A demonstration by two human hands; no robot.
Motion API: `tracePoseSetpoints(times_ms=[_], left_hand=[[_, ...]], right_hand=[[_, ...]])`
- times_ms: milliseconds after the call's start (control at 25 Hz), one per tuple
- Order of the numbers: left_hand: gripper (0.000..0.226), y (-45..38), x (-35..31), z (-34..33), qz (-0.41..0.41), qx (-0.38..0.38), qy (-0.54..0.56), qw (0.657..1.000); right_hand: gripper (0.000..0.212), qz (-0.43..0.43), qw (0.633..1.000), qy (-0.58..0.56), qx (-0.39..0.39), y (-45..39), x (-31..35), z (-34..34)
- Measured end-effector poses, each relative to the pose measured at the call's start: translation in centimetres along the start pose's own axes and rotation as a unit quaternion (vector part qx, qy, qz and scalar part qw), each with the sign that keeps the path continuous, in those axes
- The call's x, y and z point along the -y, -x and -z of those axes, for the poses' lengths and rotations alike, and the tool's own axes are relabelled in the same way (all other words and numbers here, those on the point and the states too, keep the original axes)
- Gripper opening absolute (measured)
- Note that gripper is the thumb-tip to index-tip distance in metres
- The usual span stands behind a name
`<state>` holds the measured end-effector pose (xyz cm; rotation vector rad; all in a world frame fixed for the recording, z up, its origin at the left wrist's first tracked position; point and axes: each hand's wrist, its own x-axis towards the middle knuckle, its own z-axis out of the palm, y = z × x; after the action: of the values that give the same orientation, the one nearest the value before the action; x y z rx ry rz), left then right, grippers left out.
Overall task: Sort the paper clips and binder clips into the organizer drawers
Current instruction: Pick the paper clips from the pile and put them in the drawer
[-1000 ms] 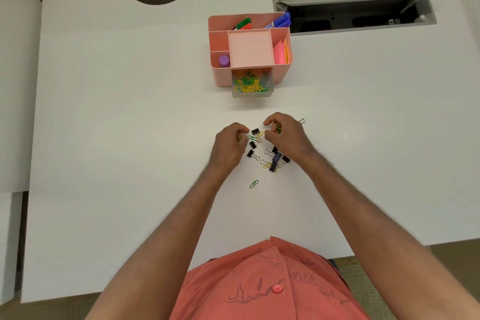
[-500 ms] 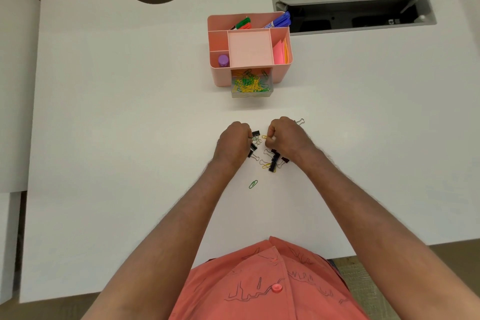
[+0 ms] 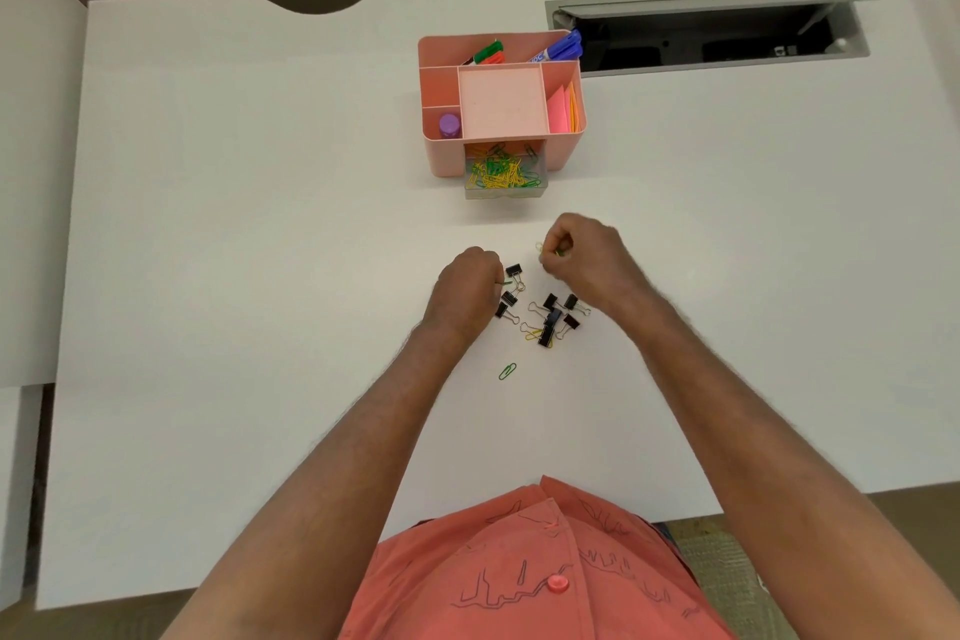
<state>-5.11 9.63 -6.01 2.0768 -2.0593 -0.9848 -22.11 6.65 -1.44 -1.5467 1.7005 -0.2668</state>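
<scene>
Centrally in the frame, both hands work over a small scatter of clips on the white table [image 3: 208, 276]. The left hand [image 3: 467, 283] is curled, its grip closed on a green paper clip whose tip pokes out beside a binder clip [image 3: 514, 269]. The right hand [image 3: 584, 260], a little higher and to the right, is also curled, its grip pinching yellow and green paper clips [image 3: 545, 250] near the thumb. Below and between the hands lie black binder clips [image 3: 553, 320], some touching each other, with a yellow paper clip [image 3: 531, 334] tucked among them. A lone green paper clip [image 3: 507, 371] lies lower, apart from the pile and near the left forearm. Above the hands, in the upper middle, stands the pink organizer [image 3: 444, 156]; its clear drawer [image 3: 505, 190] is pulled out toward the person and holds a heap of yellow and green paper clips. Markers, a purple-capped item and pink notes sit in its top compartments. An open grey cable hatch [image 3: 701, 8] fills the upper right.
</scene>
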Motion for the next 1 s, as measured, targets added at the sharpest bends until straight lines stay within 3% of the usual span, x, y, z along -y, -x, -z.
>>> tracePoseSetpoints(times_ms=[120, 240, 440, 560, 760, 880, 1000], left_hand=[[0.021, 0.1, 0.3, 0.0, 0.005, -0.020, 0.046, 0.999], [0.028, 0.2, 0.5, 0.0, 0.014, -0.025, 0.086, 0.996], [0.015, 0.5, -0.2, -0.3, 0.031, -0.032, 0.069, 0.997], [0.021, 0.5, -0.5, -0.2, 0.029, -0.030, 0.046, 0.998], [0.025, 0.6, -0.2, 0.0, 0.015, -0.027, 0.043, 0.999], [0.023, 0.7, 0.5, 0.5, 0.028, -0.040, 0.103, 0.993], [0.020, 1.2, 0.7, 1.8, 0.060, -0.074, 0.198, 0.976]], right_hand=[[0.014, 0.083, 0.995, -0.019, -0.046, -1.0, 3.2, 2.5], [0.013, 0.167, 0.980, 0.066, -0.089, -2.9, 6.3, 3.5], [0.012, 0.212, 0.947, 0.236, -0.052, -5.0, 8.3, 2.4], [0.013, 0.226, 0.950, 0.202, -0.077, -5.0, 7.8, 2.0], [0.011, 0.228, 0.960, 0.052, -0.152, -2.7, 5.0, 1.9], [0.013, 0.190, 0.973, 0.020, -0.126, 0.9, 1.5, -0.3], [0.012, 0.157, 0.981, 0.101, -0.062, 4.7, -2.5, -3.4]])
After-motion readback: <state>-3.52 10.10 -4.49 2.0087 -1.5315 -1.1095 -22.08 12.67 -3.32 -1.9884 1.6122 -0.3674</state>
